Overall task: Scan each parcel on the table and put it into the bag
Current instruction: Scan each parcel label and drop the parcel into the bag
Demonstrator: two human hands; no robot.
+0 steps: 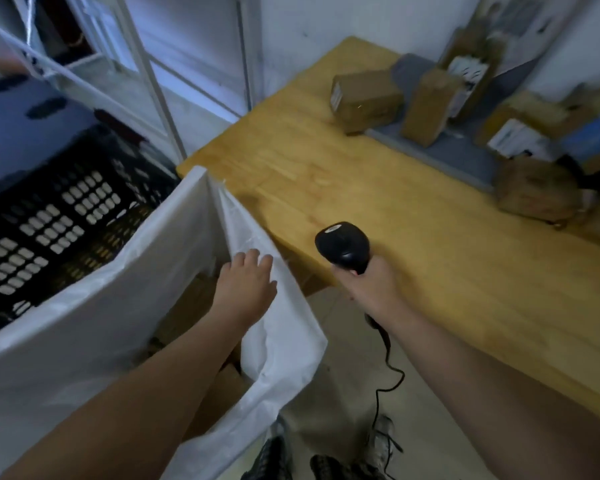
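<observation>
standing at the surface point(395, 188), the person is facing the bag point(84, 341) at its left end, boxes point(222, 389) already lying inside. remaining parcels point(364, 95) are sitting far ahead and rightward, nearer the right grip point(368, 289), which is clasping the scanner point(342, 245); the left grip point(246, 285) is hovering over the bag, fingers straight, empty.

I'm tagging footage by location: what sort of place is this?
Likely a small parcel-sorting room: labelled brown cardboard parcels on a light wooden table, a black corded barcode scanner in the right hand, and a large white bag holding boxes.
</observation>
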